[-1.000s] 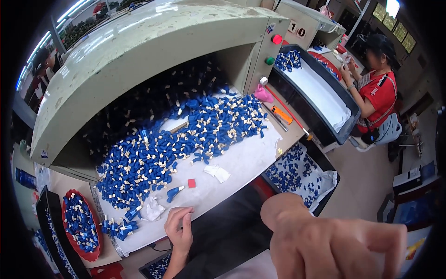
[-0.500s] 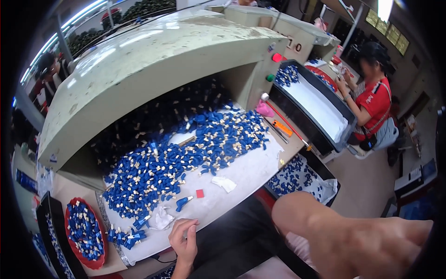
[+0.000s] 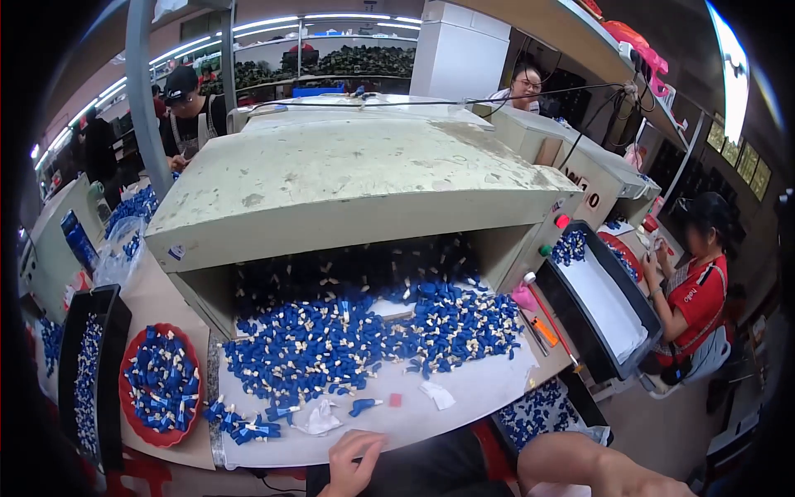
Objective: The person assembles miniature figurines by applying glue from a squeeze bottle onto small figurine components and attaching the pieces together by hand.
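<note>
My left hand rests at the front edge of the white work surface, fingers loosely bent, thumb apart, nothing visible in it. Closest to it are a crumpled white tissue, a single blue piece with a pale tip and a small pink-red square. My right hand is at the lower right, off the surface, its fingers cut off by the picture's edge. Behind, a large heap of small blue pieces with cream tips spreads into the hooded machine.
A red bowl of blue pieces and a black tray stand left. At right are an orange-handled tool, a long black bin and a lower tray of pieces. A person in red works beyond; others stand behind.
The view has tilted up and turned, showing more of the room. My right hand has dropped toward the lower edge. My left hand stays by the surface edge.
</note>
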